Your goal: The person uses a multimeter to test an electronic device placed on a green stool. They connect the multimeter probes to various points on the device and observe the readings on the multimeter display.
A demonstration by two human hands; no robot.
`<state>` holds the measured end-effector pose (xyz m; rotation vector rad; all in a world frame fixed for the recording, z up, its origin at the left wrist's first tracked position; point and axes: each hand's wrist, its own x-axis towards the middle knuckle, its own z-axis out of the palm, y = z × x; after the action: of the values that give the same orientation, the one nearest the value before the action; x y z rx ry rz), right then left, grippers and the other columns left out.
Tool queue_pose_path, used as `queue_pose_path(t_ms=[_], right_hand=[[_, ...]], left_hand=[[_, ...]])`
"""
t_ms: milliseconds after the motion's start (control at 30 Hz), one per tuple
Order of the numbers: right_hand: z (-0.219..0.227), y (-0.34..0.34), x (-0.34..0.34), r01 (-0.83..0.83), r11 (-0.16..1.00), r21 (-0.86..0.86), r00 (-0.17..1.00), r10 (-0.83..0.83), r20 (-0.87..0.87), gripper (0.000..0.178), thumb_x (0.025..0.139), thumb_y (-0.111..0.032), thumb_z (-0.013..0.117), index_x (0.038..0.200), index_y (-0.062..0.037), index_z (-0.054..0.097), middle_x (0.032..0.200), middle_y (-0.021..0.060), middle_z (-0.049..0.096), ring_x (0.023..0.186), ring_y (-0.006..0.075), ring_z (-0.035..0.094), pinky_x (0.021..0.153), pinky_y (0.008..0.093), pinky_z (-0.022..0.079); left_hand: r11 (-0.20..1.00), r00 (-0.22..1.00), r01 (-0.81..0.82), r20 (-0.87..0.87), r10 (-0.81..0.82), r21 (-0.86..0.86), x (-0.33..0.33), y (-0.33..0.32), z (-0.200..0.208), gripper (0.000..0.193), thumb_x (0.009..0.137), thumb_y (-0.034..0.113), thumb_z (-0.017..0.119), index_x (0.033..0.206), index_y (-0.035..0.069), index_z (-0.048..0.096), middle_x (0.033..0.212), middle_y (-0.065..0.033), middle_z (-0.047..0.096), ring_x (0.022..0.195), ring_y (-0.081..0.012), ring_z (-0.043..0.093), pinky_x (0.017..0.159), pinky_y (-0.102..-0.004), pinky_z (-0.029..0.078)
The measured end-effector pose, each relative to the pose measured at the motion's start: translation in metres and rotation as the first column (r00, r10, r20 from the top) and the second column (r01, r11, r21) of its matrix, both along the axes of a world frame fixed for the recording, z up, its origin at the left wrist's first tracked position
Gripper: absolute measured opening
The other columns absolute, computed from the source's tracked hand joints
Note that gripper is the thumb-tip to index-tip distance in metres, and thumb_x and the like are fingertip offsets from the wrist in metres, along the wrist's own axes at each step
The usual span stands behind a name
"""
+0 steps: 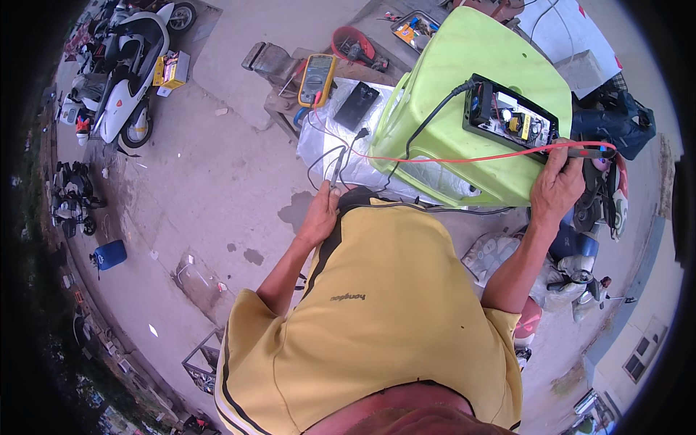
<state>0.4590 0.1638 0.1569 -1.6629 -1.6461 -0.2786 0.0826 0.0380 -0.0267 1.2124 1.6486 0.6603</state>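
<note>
My right hand [560, 181] is closed on a multimeter test probe [589, 153], beside the near right corner of an opened black device case [475, 116]. A circuit board [518, 125] shows inside the case, which lies on a light green plastic stool [442, 80]. From the probe a red lead [442, 159] runs left toward a yellow multimeter [317, 78]. Lower left, my left hand [319, 214] grips a slim grey tool [337, 168] pointing upward; its exact kind is unclear. Just above that tool is a black plug [361, 134] on a cable.
A flat black piece [355, 106] lies on silvery sheeting [312, 141] left of the stool. Behind are a bench vise [270, 65], a red bowl [353, 45] of tools and a parts tray [415, 30]. A white scooter [130, 80] stands far left.
</note>
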Motion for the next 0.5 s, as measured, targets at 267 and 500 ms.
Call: queue_pose_path(t_ms=[267, 500], right_hand=[[0.004, 0.005, -0.006, -0.006, 1.000, -0.003, 0.996, 0.006, -0.086, 0.016, 0.100, -0.019, 0.064, 0.099, -0.0033, 0.064, 0.074, 0.0194, 0.066, 0.068, 0.0413, 0.066, 0.061, 0.0480, 0.049], [0.006, 0.007, -0.015, 0.004, 0.999, -0.035, 0.996, -0.007, -0.084, 0.018, 0.101, -0.021, 0.063, 0.100, -0.0027, 0.064, 0.074, 0.0199, 0.066, 0.068, 0.0413, 0.065, 0.061, 0.0477, 0.049]], left_hand=[[0.920, 0.285, -0.195, 0.878, 0.386, -0.341, -0.009, 0.014, 0.019, 0.031, 0.110, 0.033, 0.046, 0.088, 0.014, 0.039, 0.076, 0.0008, 0.034, 0.067, -0.0134, 0.036, 0.064, -0.0309, 0.036], [0.938, 0.164, -0.048, 0.923, 0.347, -0.344, -0.002, 0.011, 0.019, 0.031, 0.110, 0.036, 0.046, 0.089, 0.014, 0.043, 0.075, 0.0008, 0.035, 0.067, -0.0126, 0.039, 0.063, -0.0301, 0.038]])
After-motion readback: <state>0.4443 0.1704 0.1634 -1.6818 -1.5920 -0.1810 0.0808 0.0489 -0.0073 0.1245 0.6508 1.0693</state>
